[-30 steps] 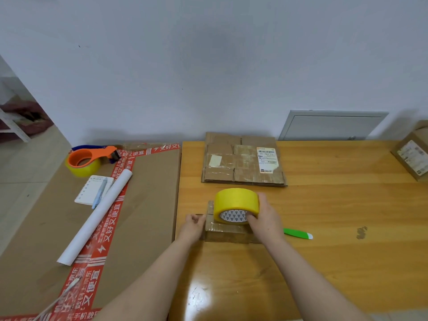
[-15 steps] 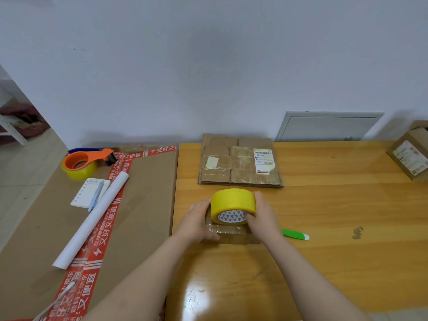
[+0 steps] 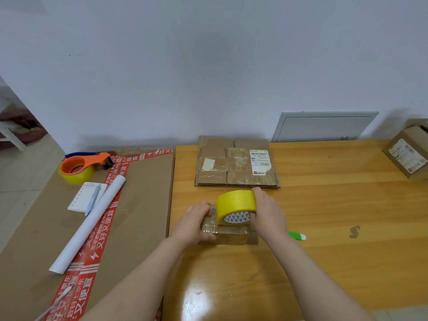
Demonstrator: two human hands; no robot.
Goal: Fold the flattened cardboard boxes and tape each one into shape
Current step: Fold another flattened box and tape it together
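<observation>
Here, both hands work a yellow tape roll [image 3: 236,205] on a small cardboard box [image 3: 228,235].
The right hand [image 3: 266,212] grips the roll, which stands on edge atop the box. The left hand [image 3: 196,224] curls over the box's left end, holding it on the wooden table [image 3: 324,216], near the flattened boxes [image 3: 236,167].

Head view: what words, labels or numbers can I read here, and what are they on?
"又好又便宜": white characters on the red printed tape across the brown cardboard sheet.
Smaller characters beside them: too blurred.
White shipping label on the flattened cardboard boxes: barcode and print, too small to read.
Label on the brown cardboard box at far right: blurred.
White spiral notepad: heading unreadable.
</observation>
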